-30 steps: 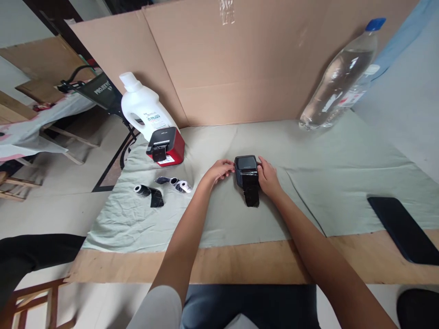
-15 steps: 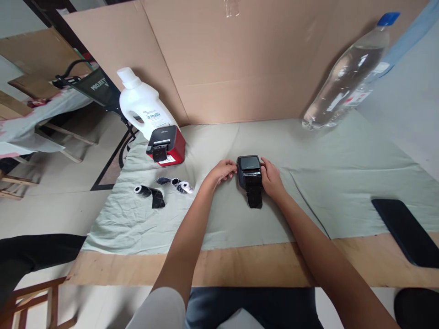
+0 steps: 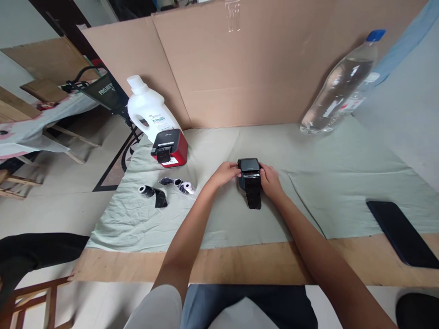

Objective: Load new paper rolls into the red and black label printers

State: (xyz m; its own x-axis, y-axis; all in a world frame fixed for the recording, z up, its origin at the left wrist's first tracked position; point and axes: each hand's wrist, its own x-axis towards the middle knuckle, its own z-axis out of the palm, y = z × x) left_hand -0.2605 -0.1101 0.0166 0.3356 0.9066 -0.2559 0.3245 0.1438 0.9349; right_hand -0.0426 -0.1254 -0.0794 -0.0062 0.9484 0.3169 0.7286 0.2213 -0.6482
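A small black handheld device with a grey screen (image 3: 248, 165), perhaps a portable printer or card terminal, lies on the green cloth in front of me. A glossy black strip (image 3: 254, 199) hangs from its near end onto the cloth. My left hand (image 3: 226, 174) grips the device's left edge, thumb near the top of the strip. On the opposite side my right hand (image 3: 270, 180) holds the right edge, its fingers partly hidden behind the casing. Both hands are closed around the sides.
A red and black printer (image 3: 170, 148) stands at left before a white detergent jug (image 3: 151, 109). Nearer lie a black roll (image 3: 147, 192) and some small rolls (image 3: 178, 183). A water bottle (image 3: 343, 87) leans at back right; a black phone-like slab (image 3: 401, 233) lies at right.
My left hand has moved in from beside the device onto its left edge. The right hand stays on the right side. The view has shifted slightly.
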